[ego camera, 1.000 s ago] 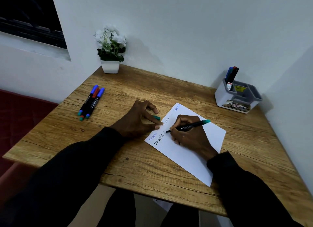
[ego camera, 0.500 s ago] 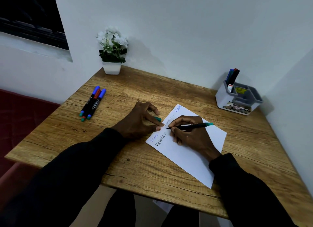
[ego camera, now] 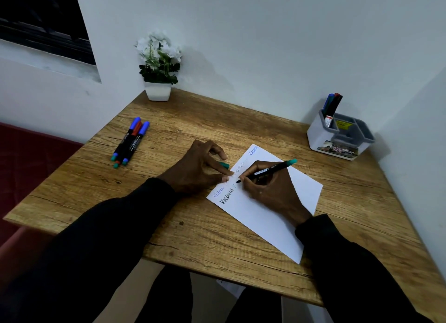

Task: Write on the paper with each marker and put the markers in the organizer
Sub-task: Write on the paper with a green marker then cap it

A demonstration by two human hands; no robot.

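1. The table (ego camera: pixel 217 238) has a matt, wood-look top with strong grain and dark cracks.
2. The paper (ego camera: pixel 265 221) is white, smooth and matt.
3. The marker (ego camera: pixel 268 170) in the right hand (ego camera: pixel 272 192) has a smooth black plastic barrel with a slight sheen. The cap (ego camera: pixel 225 165) in the left hand (ego camera: pixel 195 170) is green plastic.
4. The three markers (ego camera: pixel 130 142) at far left are the same smooth plastic.
5. The organizer (ego camera: pixel 318 137) at far right is smooth pale plastic, grey inside.
6. The pot (ego camera: pixel 158 93) is white and smooth; whether ceramic or plastic is unclear.
7. The sleeves (ego camera: pixel 108 238) are dark matt cloth.
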